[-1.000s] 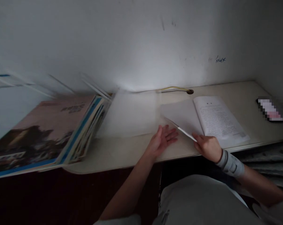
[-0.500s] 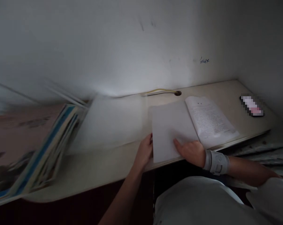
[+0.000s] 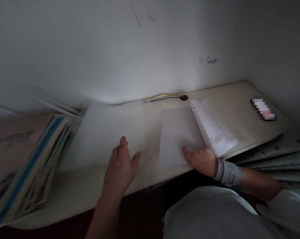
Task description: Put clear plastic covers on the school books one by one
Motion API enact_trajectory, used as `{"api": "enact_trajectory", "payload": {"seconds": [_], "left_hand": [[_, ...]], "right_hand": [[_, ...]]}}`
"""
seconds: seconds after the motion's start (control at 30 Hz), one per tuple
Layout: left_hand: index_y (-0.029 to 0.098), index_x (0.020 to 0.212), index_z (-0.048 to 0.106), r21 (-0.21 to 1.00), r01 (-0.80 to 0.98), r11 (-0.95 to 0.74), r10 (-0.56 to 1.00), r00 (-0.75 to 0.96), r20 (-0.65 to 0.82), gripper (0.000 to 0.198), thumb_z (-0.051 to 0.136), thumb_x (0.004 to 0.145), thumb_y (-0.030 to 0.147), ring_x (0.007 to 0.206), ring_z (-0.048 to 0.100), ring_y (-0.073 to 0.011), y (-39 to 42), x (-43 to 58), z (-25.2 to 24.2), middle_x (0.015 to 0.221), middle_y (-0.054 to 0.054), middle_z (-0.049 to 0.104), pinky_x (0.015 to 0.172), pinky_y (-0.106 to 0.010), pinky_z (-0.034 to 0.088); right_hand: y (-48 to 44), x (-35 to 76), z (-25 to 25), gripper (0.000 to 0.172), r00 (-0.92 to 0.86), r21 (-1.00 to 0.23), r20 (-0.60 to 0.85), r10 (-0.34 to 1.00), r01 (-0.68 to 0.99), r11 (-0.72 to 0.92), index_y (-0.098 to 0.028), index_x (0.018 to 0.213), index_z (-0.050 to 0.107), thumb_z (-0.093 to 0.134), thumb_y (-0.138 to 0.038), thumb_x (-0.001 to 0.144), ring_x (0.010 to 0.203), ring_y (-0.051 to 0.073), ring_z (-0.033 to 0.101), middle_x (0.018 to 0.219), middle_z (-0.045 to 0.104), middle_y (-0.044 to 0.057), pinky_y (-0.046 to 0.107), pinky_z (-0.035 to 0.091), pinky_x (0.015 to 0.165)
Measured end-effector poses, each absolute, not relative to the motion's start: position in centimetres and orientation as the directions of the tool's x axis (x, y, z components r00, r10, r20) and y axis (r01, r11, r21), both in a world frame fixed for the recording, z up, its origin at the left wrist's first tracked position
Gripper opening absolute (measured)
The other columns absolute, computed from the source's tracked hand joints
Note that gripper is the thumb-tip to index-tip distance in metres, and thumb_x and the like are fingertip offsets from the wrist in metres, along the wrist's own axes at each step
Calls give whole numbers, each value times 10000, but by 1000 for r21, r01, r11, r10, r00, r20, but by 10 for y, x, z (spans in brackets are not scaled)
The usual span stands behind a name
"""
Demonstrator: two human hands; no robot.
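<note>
My right hand, with a grey wrist band, rests on the near edge of an open booklet. Its thumb lies on the blank left page and its fingers are under the lifted printed page, which curls upward. My left hand hovers with fingers spread over the desk, its fingertips at the near edge of a loose white sheet. It holds nothing.
A slanted stack of large books and magazines lies at the left, leaning toward the wall. A phone lies at the far right of the desk. A cable runs into a hole by the wall. Patterned fabric lies to the right.
My left hand left the booklet's left edge and moved left to the loose white sheet. The right hand stayed on the booklet, and the printed page has lifted higher.
</note>
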State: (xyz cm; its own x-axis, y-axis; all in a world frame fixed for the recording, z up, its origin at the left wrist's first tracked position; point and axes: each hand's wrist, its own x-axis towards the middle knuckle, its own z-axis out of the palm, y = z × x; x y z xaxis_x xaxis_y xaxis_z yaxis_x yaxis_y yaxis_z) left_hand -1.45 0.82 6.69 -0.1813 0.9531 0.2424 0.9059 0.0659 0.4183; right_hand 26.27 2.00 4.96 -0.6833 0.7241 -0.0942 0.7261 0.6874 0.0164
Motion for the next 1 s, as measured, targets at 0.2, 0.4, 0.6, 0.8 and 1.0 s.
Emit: {"api": "enact_trajectory", "payload": {"seconds": [0.2, 0.4, 0.6, 0.8, 1.0], "left_hand": [[140, 1430, 299, 507, 814, -283, 957, 206, 203, 614, 321, 921, 482, 1398, 295, -260, 73, 72, 92, 1509, -152, 325, 1143, -442, 255], [-2, 1456, 159, 749, 658, -78, 995, 92, 23, 756, 233, 938, 542, 1450, 29, -281, 144, 181, 48, 1551, -255, 89, 1168, -436, 123], [57, 1447, 270, 603, 789, -113, 994, 85, 74, 762, 195, 920, 602, 1439, 54, -366, 150, 207, 26, 1555, -228, 120, 1126, -549, 172], [2, 1413, 337, 436, 880, -190, 982, 176, 72, 836, 205, 898, 647, 1426, 67, -416, 141, 218, 18, 1535, -256, 174, 1124, -578, 137], [67, 1469, 208, 601, 724, -339, 939, 296, 173, 749, 173, 933, 589, 1451, 8, -292, 147, 216, 10, 1557, -204, 151, 1155, -491, 142]], "right_hand": [[8, 270, 64, 573, -764, -115, -20, 645, 643, 757, -171, 1378, 443, 405, -525, 930, 643, 186, 643, 819, 699, 103, 284, 431, 531], [83, 368, 76, 472, -458, -246, 329, 826, 803, 543, -131, 1272, 554, 278, -386, 986, 883, 193, 660, 1035, 688, 128, 309, 483, 801], [171, 447, 29, 697, -295, -85, -15, 955, 953, 292, 33, 1397, 349, 292, -491, 940, 1389, 328, 282, 1480, 314, 265, 481, 288, 1095], [169, 445, 15, 739, -373, -53, -107, 922, 928, 369, -73, 1466, 256, 210, -580, 930, 1430, 313, 166, 1555, 163, 191, 564, 195, 1106], [172, 451, 10, 782, -414, -62, -93, 905, 910, 410, -37, 1464, 252, 173, -601, 927, 1430, 311, 166, 1538, 205, 216, 527, 196, 1114]]}}
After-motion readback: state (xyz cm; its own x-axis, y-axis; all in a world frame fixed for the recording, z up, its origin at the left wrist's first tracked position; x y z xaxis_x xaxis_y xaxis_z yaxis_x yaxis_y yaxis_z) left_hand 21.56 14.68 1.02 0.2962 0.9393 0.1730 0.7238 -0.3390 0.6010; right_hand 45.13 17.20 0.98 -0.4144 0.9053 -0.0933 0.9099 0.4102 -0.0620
